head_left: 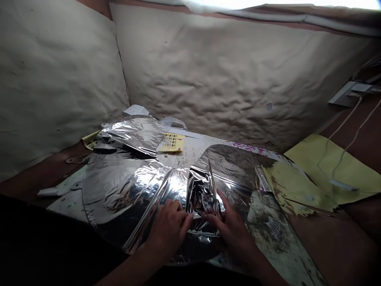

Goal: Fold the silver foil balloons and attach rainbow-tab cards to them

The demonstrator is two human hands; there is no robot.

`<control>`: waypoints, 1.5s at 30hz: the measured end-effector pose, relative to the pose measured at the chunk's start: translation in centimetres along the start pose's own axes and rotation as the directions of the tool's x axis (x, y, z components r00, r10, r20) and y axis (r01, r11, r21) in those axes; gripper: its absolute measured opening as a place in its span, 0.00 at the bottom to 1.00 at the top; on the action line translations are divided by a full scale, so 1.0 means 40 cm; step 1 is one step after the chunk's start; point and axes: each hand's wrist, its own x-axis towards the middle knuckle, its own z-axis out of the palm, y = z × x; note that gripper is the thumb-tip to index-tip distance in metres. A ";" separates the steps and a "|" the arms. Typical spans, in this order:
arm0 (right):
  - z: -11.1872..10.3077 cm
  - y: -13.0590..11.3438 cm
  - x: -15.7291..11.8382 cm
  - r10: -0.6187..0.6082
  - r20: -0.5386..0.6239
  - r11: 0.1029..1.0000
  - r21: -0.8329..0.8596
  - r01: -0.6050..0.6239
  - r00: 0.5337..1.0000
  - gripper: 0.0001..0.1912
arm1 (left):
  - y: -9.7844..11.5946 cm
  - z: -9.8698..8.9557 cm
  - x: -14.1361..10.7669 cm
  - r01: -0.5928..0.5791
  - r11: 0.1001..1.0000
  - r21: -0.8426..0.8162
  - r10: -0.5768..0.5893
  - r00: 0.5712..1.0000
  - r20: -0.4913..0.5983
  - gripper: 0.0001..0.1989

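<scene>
Large sheets of shiny silver foil [131,186] lie over the work surface in front of me. Between my hands is a smaller, crumpled piece of silver foil [202,194] with dark folds and a roughly rectangular outline. My left hand [169,224] is closed at its left edge, fingers curled and thumb against the foil. At its right edge, my right hand [233,224] grips the same piece, thumb low and index finger reaching up its side. A thin, pale pointed strip [212,178] runs up from near that index finger; whether it is a tool or a fold is unclear.
A rounded foil stack [133,133] lies at the back left, beside a yellow printed card [172,142]. Yellow sheets [333,171] and a stained pale board [270,226] are on the right. White cables [342,147] hang from a socket box [347,93]. Padded walls [208,75] close off the back.
</scene>
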 end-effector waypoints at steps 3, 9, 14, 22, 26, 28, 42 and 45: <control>-0.004 -0.013 -0.002 -0.050 0.026 0.998 -0.032 0.051 0.998 0.41 | -0.010 0.018 -0.007 -0.093 0.993 0.069 0.103 0.981 -0.167 0.21; -0.050 0.065 -0.144 -0.217 0.131 0.931 -0.271 0.246 0.967 0.48 | -0.020 -0.041 -0.048 -0.557 0.828 -0.072 0.557 0.797 0.235 0.38; -0.107 0.139 -0.204 -0.673 0.349 0.357 -0.619 0.700 0.652 0.36 | -0.012 -0.080 -0.070 -0.588 0.782 -0.207 0.615 0.677 0.403 0.43; -0.092 0.071 -0.128 -0.426 0.255 0.820 -0.298 0.489 0.868 0.19 | 0.011 -0.064 -0.023 -0.348 0.825 -0.445 0.500 0.817 0.288 0.20; -0.093 0.033 -0.071 -0.049 0.080 0.999 0.018 0.048 0.996 0.19 | 0.043 -0.058 0.015 -0.057 0.784 -0.618 0.224 0.955 0.196 0.09; -0.096 0.019 -0.052 -0.002 0.168 0.990 0.142 -0.023 0.986 0.17 | 0.052 -0.047 0.022 -0.009 0.781 -0.624 0.116 0.984 0.132 0.05; -0.070 0.054 -0.060 0.068 -0.098 0.995 -0.061 -0.074 0.993 0.27 | 0.017 0.030 0.007 0.003 0.938 -0.346 0.036 0.994 0.107 0.42; -0.048 0.052 -0.047 0.025 -0.180 0.986 -0.156 -0.054 0.983 0.43 | 0.032 0.025 0.001 -0.015 0.986 -0.168 0.021 0.999 0.034 0.45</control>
